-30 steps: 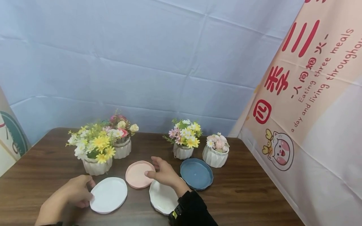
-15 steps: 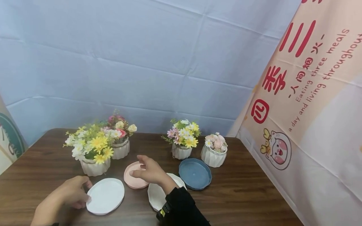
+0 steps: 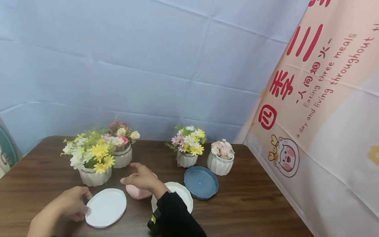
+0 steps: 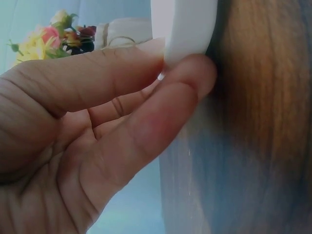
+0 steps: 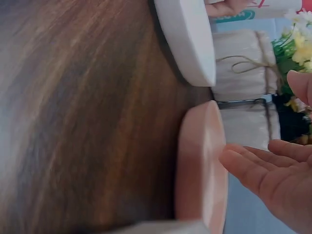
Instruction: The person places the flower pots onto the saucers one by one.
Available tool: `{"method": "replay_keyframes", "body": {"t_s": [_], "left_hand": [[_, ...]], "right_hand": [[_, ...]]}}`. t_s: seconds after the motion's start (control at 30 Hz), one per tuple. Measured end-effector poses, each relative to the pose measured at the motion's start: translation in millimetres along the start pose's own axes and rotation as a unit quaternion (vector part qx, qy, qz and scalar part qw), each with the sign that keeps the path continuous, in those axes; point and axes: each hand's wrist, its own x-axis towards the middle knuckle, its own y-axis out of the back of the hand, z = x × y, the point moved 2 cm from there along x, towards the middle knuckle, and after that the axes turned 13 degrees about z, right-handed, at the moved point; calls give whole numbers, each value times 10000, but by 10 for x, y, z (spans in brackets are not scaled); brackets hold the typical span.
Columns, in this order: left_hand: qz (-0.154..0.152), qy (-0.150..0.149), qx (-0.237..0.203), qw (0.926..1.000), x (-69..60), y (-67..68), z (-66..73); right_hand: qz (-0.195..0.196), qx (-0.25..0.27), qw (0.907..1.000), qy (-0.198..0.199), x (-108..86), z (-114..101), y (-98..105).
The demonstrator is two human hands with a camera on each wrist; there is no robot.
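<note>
One plate held: the right hand [image 3: 142,179], grip apart, has swung left over the unheld pink plate [image 3: 137,193].

Nearer the table's [image 3: 251,210] left edge, the left hand [image 3: 69,202] pinches the leftmost white plate [image 3: 106,208].

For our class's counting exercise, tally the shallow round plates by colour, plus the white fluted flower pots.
Shallow round white plates: 2
Shallow round pink plate: 1
Shallow round blue plate: 1
White fluted flower pots: 4
Total: 8
</note>
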Motion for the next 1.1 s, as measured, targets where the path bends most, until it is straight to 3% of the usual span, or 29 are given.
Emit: {"method": "replay_keyframes", "body": {"t_s": [0.1, 0.23, 0.6, 0.77, 0.93, 1.1], "left_hand": [[-52, 2, 83, 10000, 9, 4, -4], [-80, 17, 120, 9999, -2, 4, -17], [-66, 93, -139, 9998, -5, 22, -11], [-54, 79, -155, 9998, -14, 39, -21], [-116, 158, -153, 9997, -19, 34, -9], [-173, 262, -108, 9994, -24, 37, -17]], "right_hand": [[121, -14, 9995, -277, 35, -8, -75], [156, -208, 9992, -300, 65, -40, -195], [280, -1095, 9932, 285, 131, -172, -348], [331, -717, 9962, 356, 182, -172, -362], [379, -168, 9990, 148, 243, -91, -360], [424, -277, 9986, 147, 276, -74, -374]]}}
